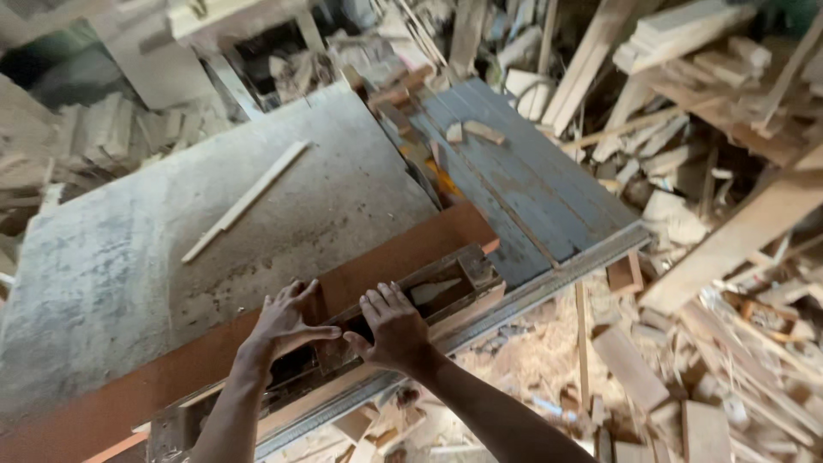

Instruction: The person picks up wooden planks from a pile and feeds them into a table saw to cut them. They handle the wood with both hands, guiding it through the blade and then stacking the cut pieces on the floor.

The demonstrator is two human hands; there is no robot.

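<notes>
Wooden jig box (411, 300), an open-topped trough of rough boards, sits at the near edge of the saw table (129, 257), lying along the reddish-brown fence board (403, 249). We have both hands on it. Our left hand (287, 321) lies flat with fingers spread over the box's left end and the fence board, thumb pointing right; it presses rather than grasps. Our right hand (394, 326) is also spread, palm down on the box's near wall, fingers reaching over the rim into the hollow. Neither hand pinches anything.

We judge the box stiff, fairly light, and rough enough not to slip; its thin walls and nailed corners look like the weak spots, so the long top rims seem the best hold. A pale wedge-shaped offcut (433, 291) lies inside it.

Farther out, 1 thin wooden strip (244, 201) lies across the dusty table top, well apart from our hands. Beyond the table's far right corner rests a grey plank panel (531, 180), and scrap wood and sawdust (686, 360) cover the floor to the right.
</notes>
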